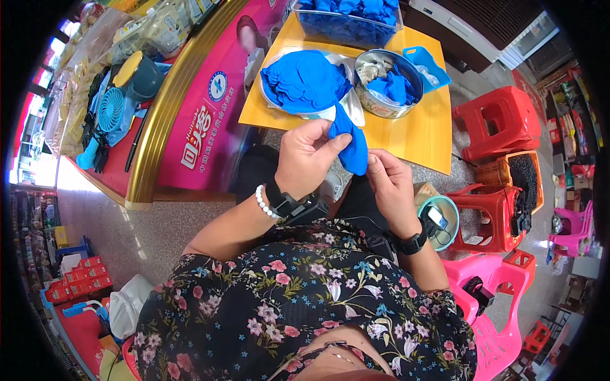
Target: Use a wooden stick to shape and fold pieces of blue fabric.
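A small, limp blue cloth piece (349, 145) hangs from my left hand (300, 159), pinched between thumb and fingers at its upper part. My right hand (393, 190) is beside the cloth's lower end, thumb and fingertips pressed together. Whether those fingertips hold the cloth's edge or something tiny, I cannot make out. Just beyond my hands, a heap of similar blue cloth pieces (304, 79) lies on a pale plate or sheet. Right of the heap stands a round metal tin (386, 112) with blue and greyish pieces in it.
The yellow wooden table (413, 143) also bears a clear plastic box (346, 30) of blue pieces and a small blue basket (438, 81). A gold-edged counter (152, 140) stands left. Red stools (499, 124), a teal bucket (445, 213) and a pink chair (502, 336) are right.
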The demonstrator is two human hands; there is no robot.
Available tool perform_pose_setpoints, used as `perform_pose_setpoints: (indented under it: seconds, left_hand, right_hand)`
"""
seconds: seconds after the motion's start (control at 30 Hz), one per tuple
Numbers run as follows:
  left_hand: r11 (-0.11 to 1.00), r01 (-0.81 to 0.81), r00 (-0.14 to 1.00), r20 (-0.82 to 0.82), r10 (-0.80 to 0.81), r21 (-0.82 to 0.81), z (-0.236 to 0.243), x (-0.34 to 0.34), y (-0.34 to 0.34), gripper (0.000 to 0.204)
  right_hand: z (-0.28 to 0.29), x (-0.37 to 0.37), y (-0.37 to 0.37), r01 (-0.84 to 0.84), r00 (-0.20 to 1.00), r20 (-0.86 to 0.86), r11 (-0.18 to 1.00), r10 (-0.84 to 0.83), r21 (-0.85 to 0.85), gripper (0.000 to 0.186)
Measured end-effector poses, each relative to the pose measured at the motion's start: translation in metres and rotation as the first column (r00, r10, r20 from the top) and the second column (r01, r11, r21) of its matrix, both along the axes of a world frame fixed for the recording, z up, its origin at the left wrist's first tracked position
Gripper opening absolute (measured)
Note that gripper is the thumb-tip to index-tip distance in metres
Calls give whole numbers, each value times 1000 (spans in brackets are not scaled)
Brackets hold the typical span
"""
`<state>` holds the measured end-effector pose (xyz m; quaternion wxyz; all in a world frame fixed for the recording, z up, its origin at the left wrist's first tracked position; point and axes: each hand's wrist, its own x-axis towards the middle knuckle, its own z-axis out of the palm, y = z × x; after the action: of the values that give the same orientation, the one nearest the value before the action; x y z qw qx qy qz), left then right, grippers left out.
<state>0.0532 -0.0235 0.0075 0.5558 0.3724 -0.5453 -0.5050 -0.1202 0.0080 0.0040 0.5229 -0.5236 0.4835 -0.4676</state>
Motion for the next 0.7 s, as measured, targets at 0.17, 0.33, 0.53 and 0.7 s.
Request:
perform_pose_setpoints:
  seconds: [0.17, 0.33, 0.53, 0.7]
  left_hand:
    - [999, -5, 996, -87, 9, 50, 3, -2, -1, 12]
    - [996, 86, 995, -62, -83, 38, 2, -2, -3, 15]
    - [976, 54, 950, -313, 15, 211, 7, 8, -18, 21]
    - [979, 46, 970, -245, 4, 200, 12, 10, -21, 17]
  right_hand:
    - [4, -3, -6, -56, 997, -55, 998, 54, -23, 20]
    - [3, -1, -11, -33, 994, -108, 992, 19, -123, 19]
    - [2, -2, -10, -40, 975, -224, 981, -4, -191, 18]
    - [2, 0, -11, -47, 959, -281, 972, -21, -232, 17]
